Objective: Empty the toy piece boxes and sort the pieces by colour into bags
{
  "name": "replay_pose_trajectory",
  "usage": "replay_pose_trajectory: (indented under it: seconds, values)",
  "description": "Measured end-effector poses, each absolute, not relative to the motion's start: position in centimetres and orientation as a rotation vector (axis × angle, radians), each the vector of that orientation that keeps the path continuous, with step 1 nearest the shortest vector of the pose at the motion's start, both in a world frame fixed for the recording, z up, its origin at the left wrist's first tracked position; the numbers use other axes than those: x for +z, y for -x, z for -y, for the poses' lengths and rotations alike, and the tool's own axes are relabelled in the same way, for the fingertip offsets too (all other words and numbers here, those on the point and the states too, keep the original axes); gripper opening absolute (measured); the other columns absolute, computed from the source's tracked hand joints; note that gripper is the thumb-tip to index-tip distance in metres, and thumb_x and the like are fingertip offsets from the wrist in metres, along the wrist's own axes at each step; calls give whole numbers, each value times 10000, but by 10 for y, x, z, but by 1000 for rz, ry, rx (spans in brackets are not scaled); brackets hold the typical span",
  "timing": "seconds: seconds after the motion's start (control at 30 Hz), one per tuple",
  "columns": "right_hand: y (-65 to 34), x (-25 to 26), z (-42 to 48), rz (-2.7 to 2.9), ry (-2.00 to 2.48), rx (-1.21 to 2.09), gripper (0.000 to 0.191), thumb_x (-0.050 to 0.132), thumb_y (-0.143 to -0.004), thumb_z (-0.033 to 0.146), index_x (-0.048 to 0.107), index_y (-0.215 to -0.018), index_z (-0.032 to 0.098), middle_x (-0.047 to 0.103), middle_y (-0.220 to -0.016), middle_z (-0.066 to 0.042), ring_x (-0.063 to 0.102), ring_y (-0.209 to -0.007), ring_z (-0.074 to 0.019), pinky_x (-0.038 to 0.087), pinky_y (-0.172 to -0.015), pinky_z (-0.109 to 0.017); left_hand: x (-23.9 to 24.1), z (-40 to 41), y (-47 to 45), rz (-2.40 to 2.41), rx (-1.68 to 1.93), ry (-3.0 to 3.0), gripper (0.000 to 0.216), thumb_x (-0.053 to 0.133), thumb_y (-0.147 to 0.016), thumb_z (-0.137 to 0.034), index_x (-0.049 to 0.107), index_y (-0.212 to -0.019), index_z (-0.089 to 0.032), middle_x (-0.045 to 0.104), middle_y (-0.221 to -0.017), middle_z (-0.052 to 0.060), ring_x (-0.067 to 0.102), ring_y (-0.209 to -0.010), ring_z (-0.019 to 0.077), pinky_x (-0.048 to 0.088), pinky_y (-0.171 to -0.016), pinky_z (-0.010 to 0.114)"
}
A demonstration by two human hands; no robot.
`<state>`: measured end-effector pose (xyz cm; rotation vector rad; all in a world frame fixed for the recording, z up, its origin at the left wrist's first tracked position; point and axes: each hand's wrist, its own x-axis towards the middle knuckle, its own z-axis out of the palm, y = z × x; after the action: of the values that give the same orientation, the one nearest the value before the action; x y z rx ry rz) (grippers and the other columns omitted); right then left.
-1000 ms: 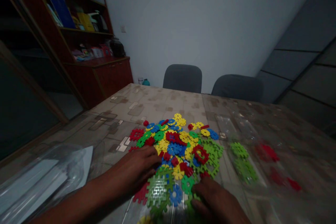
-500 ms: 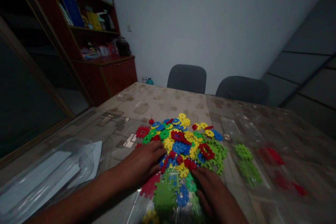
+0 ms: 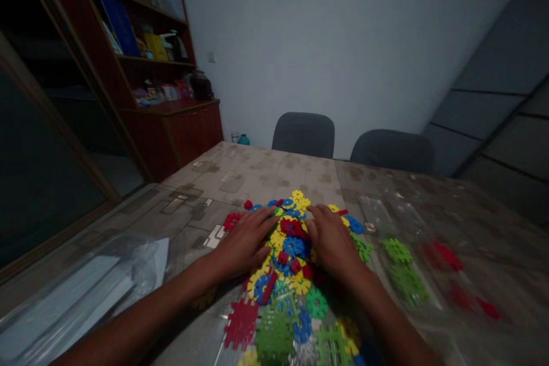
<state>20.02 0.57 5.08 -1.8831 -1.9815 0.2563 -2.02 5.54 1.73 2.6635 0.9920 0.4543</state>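
A pile of interlocking plastic building pieces lies on the table, among them blue flower-shaped discs (image 3: 293, 246), yellow discs (image 3: 299, 284) and small red cubes (image 3: 295, 266). My left hand (image 3: 247, 238) rests along the pile's left side, fingers stretched out and touching pieces. On the right side, my right hand (image 3: 333, 238) lies over the pieces with its fingers forward and slightly curved. Neither hand grips a piece. Closer to me are a dark red notched square (image 3: 241, 323), a green square block (image 3: 274, 337) and a green disc (image 3: 316, 303), partly over clear plastic.
A clear plastic package with white card (image 3: 81, 286) lies at the left on the patterned table (image 3: 240, 168). Clear trays at the right hold light green pieces (image 3: 405, 274) and red pieces (image 3: 448, 255). Two grey chairs (image 3: 303, 134) stand behind the table.
Both hands have moved forward, away from me, along the sides of the pile. More pieces show in the near part of the table between my forearms.
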Motion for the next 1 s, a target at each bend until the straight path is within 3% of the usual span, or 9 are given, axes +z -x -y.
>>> replay_pose_trajectory:
  seconds: [0.17,0.3,0.43,0.53,0.63,0.73,0.87,0.93,1.0]
  values:
    - [-191,38,-27,2054,1836,424,274,442,-967,198,704,-1035,150,721,-1063,-131,631,-1029,-255,435,-938,-390,15,-64,16,-955,383,-2551,691,754,-761,-250,474,-1391,-205,535,-1404,148,469,-1306,343,364,-1100,524]
    - [-191,39,-4,2103,1625,541,317,409,-975,171,686,-1128,172,719,-1161,-90,638,-1074,-204,450,-954,-326,19,-55,17,-814,443,-2416,667,768,-778,-266,492,-1385,-250,574,-1370,109,522,-1250,310,410,-1063,480]
    - [-198,37,26,2078,1491,635,350,411,-971,179,653,-1224,199,703,-1230,-71,639,-1117,-187,472,-971,-331,21,-42,27,-735,451,-2315,595,640,-843,-186,465,-1401,-294,589,-1376,74,556,-1221,264,438,-1034,457]
    - [-205,32,45,2018,1483,619,351,425,-952,173,659,-1213,171,709,-1205,-116,649,-1108,-230,487,-961,-401,21,-35,37,-753,494,-2394,489,528,-870,-128,516,-1336,-275,623,-1307,79,572,-1178,252,441,-1016,461]
    - [-211,34,62,2011,1608,594,312,437,-947,158,694,-1122,188,739,-1095,-111,683,-1009,-249,517,-886,-412,25,-31,44,-765,531,-2477,294,458,-916,-116,606,-1147,-220,654,-1155,87,590,-1084,242,461,-959,434]
    - [-210,39,73,2066,1790,602,237,532,-913,155,700,-1072,207,721,-1079,-105,668,-1009,-276,524,-854,-421,30,-26,46,-762,462,-2509,135,548,-942,-199,620,-1056,-207,629,-1116,78,571,-1051,244,460,-932,413]
    - [-205,37,76,2152,1809,609,417,673,-846,198,622,-1259,203,641,-1232,-136,612,-1129,-307,507,-912,-435,29,-17,45,-717,331,-2548,587,779,-823,-296,495,-1336,-279,549,-1320,69,475,-1220,286,375,-1047,445]
    - [-205,31,72,2147,1792,585,368,623,-889,214,625,-1257,202,644,-1224,-132,629,-1099,-287,506,-911,-417,26,-15,42,-721,314,-2556,588,772,-833,-299,486,-1346,-284,565,-1283,63,494,-1189,280,390,-1020,424]
    - [-207,27,69,2121,1836,520,304,547,-928,201,646,-1216,192,662,-1186,-133,650,-1043,-279,507,-891,-415,26,-14,39,-747,317,-2574,419,704,-889,-286,541,-1274,-268,601,-1180,55,537,-1102,266,419,-953,402]
